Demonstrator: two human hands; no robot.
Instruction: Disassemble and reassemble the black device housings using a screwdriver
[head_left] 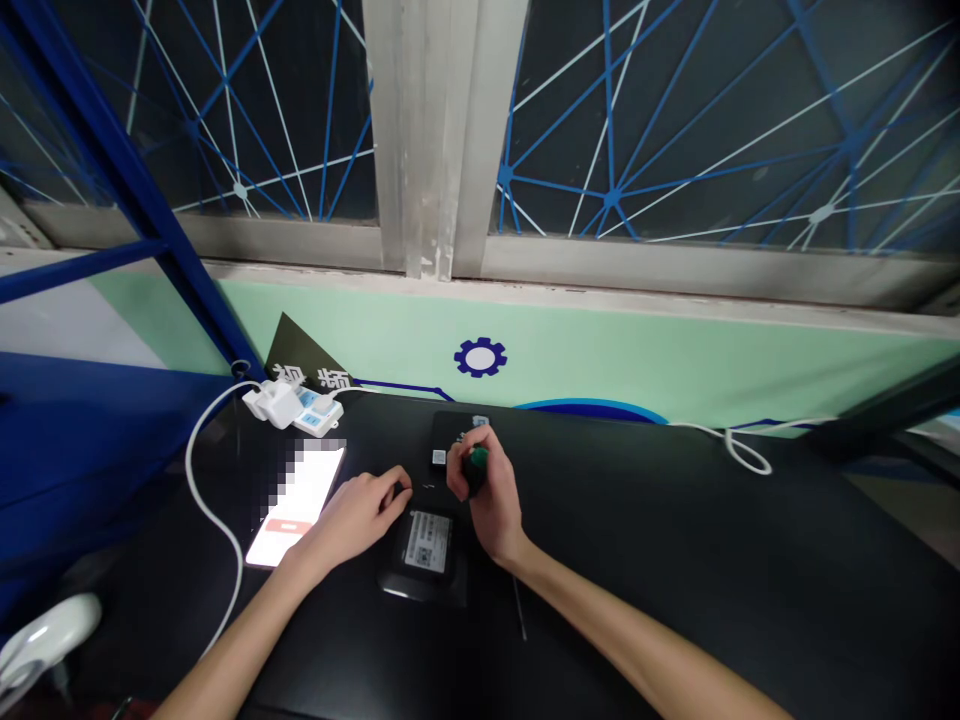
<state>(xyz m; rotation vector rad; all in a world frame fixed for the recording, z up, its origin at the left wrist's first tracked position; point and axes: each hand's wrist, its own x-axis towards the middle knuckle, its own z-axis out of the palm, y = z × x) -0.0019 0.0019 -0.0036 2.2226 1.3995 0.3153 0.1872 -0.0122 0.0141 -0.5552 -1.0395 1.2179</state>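
Note:
My right hand [491,490] is closed around the dark and green handle of a screwdriver [478,458]. A thin metal shaft shows below the wrist, pointing back toward me. My left hand [371,510] rests on the table with its fingers curled and thumb near the index finger; whatever lies between them is too dark to make out. Between my hands sits a flat black device [427,545] with a white printed label, apparently a drive, on a glossy black base. Tiny screw-like bits [428,486] lie just beyond it.
A flat black box [442,432] with a small code sticker lies behind my right hand. Left of my left arm is a lit phone [296,510]. A white power strip [319,410] with plugs and a cable [199,490] stands at the back left. Another white cable [742,455] lies back right.

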